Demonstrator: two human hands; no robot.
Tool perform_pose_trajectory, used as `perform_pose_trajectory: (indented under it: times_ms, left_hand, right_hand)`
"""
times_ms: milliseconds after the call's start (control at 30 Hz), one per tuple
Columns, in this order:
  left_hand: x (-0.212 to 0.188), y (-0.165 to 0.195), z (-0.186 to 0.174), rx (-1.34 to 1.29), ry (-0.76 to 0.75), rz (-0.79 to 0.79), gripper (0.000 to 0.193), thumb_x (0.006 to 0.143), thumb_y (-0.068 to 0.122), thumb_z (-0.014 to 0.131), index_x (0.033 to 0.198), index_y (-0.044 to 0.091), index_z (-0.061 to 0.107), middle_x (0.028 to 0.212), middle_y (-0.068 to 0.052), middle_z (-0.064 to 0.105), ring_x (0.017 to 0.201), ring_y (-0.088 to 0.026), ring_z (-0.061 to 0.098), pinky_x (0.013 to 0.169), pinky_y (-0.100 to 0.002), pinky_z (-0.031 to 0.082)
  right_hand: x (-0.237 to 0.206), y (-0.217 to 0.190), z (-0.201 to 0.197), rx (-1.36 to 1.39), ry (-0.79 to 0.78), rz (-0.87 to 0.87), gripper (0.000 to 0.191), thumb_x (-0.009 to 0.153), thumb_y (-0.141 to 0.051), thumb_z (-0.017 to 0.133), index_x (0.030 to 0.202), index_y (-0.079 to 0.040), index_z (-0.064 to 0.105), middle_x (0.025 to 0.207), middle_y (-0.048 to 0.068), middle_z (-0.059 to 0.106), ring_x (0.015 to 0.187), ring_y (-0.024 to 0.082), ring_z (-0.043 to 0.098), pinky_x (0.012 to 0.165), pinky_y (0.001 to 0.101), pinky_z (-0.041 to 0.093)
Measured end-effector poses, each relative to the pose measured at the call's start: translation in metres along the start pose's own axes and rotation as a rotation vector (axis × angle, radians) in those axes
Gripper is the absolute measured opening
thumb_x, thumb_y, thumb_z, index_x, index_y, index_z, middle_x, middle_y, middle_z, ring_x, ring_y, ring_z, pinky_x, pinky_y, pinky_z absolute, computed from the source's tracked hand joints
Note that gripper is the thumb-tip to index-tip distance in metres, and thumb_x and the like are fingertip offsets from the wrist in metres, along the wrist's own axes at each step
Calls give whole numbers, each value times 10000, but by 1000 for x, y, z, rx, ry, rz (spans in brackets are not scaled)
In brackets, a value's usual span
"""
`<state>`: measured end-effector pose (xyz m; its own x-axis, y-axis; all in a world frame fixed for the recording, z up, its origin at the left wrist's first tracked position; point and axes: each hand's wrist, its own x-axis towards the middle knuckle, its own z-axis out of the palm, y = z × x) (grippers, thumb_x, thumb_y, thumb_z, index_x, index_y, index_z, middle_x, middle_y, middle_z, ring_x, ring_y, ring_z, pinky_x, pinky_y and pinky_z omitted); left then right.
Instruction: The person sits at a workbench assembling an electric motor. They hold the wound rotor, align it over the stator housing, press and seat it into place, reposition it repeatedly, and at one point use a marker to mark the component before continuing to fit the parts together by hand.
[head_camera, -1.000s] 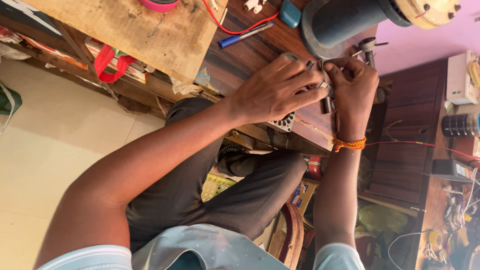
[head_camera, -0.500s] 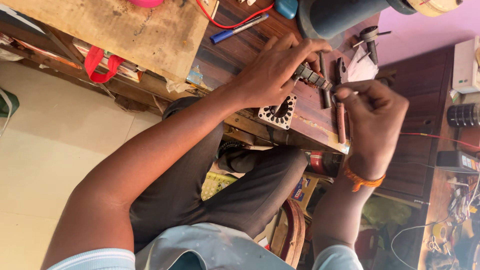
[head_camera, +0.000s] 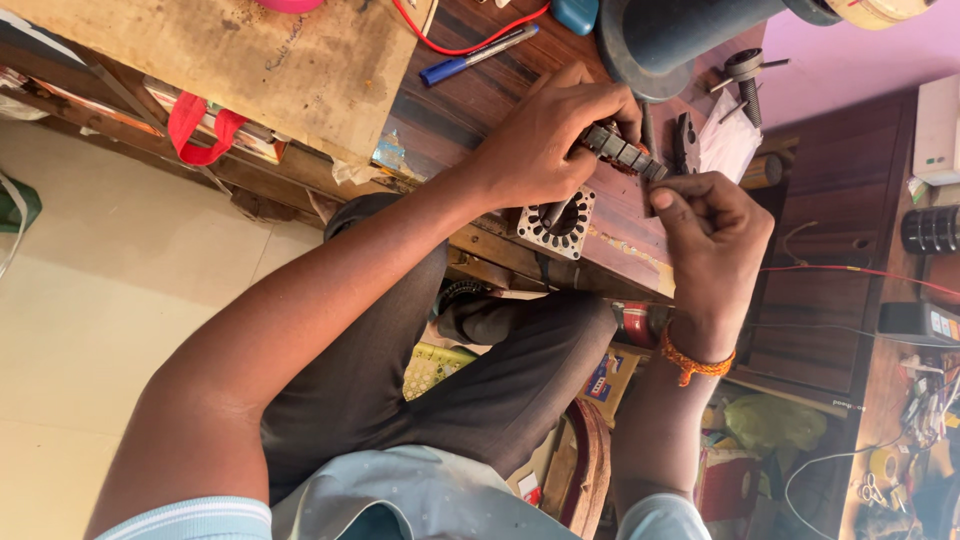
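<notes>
My left hand (head_camera: 545, 140) grips a small dark ribbed rotor (head_camera: 622, 152) and holds it just above the wooden workbench (head_camera: 470, 100). My right hand (head_camera: 712, 240), with an orange thread band on the wrist, has its fingertips pinched on the rotor's lower end. I cannot see whether anything else is in that fist. A square metal stator plate (head_camera: 557, 222) with a round toothed hole lies on the bench edge just below my left hand.
A blue pen (head_camera: 478, 55), a red wire (head_camera: 450, 42) and a big grey cylinder (head_camera: 680, 35) lie further back. A white paper (head_camera: 725, 142) and a bolt (head_camera: 745, 70) sit at right. A plywood board (head_camera: 250, 60) lies left. Cluttered shelves stand at right.
My right hand has come back up from beside the bench edge to the rotor's end. The dark rod it held half a second ago is out of sight. My left hand has kept the rotor.
</notes>
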<state>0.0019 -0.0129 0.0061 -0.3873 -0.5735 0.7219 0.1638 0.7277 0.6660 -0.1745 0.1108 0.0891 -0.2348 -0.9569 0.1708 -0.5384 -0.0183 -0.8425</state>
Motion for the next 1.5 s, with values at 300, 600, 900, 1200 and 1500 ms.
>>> perform_pose_trajectory:
  times_ms: [300,600,900,1200,1500]
  left_hand:
    - [-3,-4,1,15,-6,-17,380,787,-105,574,1086,119,639,1031,19,650,1027,-238,549,989,-405,462]
    - [-16,11,-6,690,21,561,294,985,215,770,1231,217,608,1302,24,577,1216,-190,496,1004,-405,426]
    - [-24,6,3,748,-99,497,84,916,198,697,922,122,662,843,8,701,744,-137,670,580,-298,493]
    - [-24,1,9,451,29,280,179,900,130,762,922,62,597,662,-48,666,601,-216,692,543,-391,536]
    - [-23,19,3,397,76,134,219,874,142,750,904,56,551,706,-83,672,646,-301,699,559,-452,526]
  right_hand:
    - [-15,6,13,-196,-63,-116,74,969,1,781,1018,40,742,832,-19,644,708,9,470,621,193,343]
    - [-15,41,30,-7,-45,-80,86,987,24,761,942,18,688,751,-62,566,704,7,453,620,214,340]
    - [-33,15,14,-191,-87,-99,145,897,-5,803,1041,-8,782,798,-56,653,733,24,523,711,207,406]
    - [-8,-33,-1,-440,12,-251,112,962,8,783,1068,-29,781,813,-3,659,683,44,472,596,256,360]
    - [45,-30,19,-247,-64,-243,59,1004,21,755,1064,26,754,855,-12,700,736,-4,542,645,199,433]
